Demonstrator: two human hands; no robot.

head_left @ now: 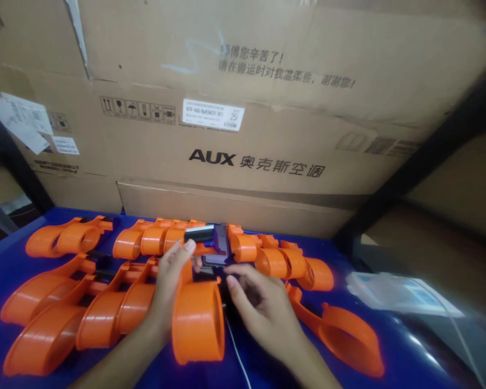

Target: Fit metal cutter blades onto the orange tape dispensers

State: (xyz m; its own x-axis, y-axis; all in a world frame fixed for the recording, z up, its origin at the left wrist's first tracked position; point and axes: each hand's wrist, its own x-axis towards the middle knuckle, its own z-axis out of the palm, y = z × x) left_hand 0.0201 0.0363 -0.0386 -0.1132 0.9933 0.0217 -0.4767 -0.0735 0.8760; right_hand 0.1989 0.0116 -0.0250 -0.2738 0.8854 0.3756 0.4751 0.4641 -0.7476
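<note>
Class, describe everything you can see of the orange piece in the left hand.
The orange piece looks like smooth, slightly glossy plastic. Its broad, rounded band is the part nearest the camera, with a raised rim along the right edge; a narrower orange part rises from it at the left hand, which grips it. It is held over the blue table. The right hand is close on its right, but contact is unclear. Its far end is partly hidden.
</note>
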